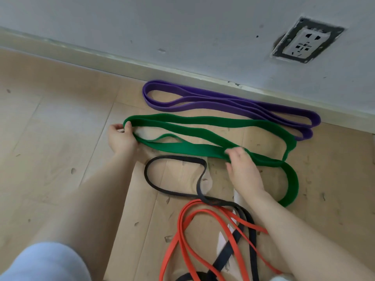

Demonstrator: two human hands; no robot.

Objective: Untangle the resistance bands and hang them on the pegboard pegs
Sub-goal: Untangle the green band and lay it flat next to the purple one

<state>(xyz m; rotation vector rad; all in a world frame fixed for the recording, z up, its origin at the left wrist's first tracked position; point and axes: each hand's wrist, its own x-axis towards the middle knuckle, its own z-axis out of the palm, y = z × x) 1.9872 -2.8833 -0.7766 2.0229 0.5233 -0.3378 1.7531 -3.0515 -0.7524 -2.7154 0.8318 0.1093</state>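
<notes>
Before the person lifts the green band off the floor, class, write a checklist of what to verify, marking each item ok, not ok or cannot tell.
1. Left hand grips the green band at its end loop: ok.
2. Right hand holds the green band's middle: ok.
3. Green band clear of the purple band: cannot tell; they meet at the right end.
4. Black band and orange band untangled: not ok, they cross.
5. Pegboard in view: not ok.
</notes>
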